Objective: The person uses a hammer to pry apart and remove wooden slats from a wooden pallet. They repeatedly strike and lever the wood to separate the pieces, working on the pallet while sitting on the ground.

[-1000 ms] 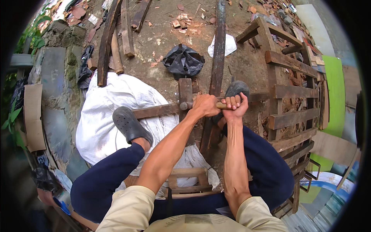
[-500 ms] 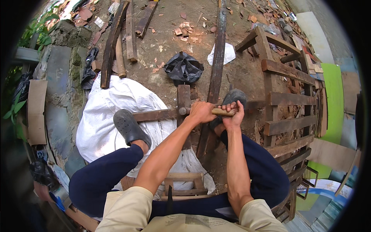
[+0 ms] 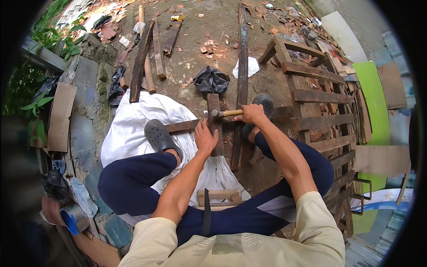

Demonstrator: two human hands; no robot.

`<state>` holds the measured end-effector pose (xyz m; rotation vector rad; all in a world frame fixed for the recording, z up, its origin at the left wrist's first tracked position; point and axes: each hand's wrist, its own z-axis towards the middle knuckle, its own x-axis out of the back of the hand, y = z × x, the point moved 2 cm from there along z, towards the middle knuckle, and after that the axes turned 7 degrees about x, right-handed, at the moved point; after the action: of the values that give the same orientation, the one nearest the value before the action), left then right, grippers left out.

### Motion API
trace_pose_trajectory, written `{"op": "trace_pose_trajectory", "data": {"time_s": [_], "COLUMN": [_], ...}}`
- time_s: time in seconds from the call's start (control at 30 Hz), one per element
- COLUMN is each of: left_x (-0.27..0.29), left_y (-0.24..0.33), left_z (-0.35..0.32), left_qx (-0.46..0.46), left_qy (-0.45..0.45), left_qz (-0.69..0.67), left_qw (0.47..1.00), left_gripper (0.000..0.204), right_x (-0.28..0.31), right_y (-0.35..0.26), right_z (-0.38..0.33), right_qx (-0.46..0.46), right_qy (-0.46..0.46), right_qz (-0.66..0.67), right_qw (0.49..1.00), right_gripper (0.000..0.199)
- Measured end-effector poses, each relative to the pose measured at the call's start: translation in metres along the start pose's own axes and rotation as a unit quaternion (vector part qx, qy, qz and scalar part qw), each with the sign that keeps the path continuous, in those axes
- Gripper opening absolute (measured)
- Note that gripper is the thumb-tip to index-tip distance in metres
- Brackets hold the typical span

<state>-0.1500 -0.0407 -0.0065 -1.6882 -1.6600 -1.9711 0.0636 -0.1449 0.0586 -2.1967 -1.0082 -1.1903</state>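
My right hand (image 3: 252, 114) is wrapped round the wooden handle of a hammer (image 3: 230, 113). The hammer's metal head rests on or just over a short upright-lying plank (image 3: 213, 101); contact is hard to tell. A longer dark plank (image 3: 183, 126) crosses beneath the short one. My left hand (image 3: 205, 139) grips the short plank where the two cross, fingers bent at its left side and thumb on its face. Any nail there is too small to make out. My feet in dark clogs (image 3: 161, 135) stand on either side, against the crosswise plank.
A white sack (image 3: 124, 129) lies under the left foot. Beyond the planks sits a black plastic bag (image 3: 211, 80). A long dark beam (image 3: 242, 58) runs away from me. On the right stands a slatted wooden frame (image 3: 320, 96). Loose timbers (image 3: 142, 58) lie far left.
My left hand has let go of the hammer and moved down onto the short plank. My right hand has shifted up and left along the handle. The view has tilted slightly.
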Motion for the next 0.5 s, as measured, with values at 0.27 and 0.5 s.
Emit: {"op": "trace_pose_trajectory", "data": {"time_s": [0.27, 0.5], "left_x": [-0.037, -0.054], "left_y": [-0.055, -0.046], "left_z": [-0.045, -0.032], "left_qx": [0.252, 0.25], "left_qy": [-0.248, -0.243], "left_qz": [-0.04, -0.063], "left_qw": [0.934, 0.935], "left_gripper": [0.105, 0.117], "right_x": [-0.019, -0.016], "right_y": [-0.005, -0.004], "right_z": [0.013, 0.029], "right_qx": [-0.006, 0.055], "right_qy": [-0.01, -0.031], "right_qz": [-0.078, -0.052], "right_qw": [0.997, 0.997], "right_gripper": [0.053, 0.049]}}
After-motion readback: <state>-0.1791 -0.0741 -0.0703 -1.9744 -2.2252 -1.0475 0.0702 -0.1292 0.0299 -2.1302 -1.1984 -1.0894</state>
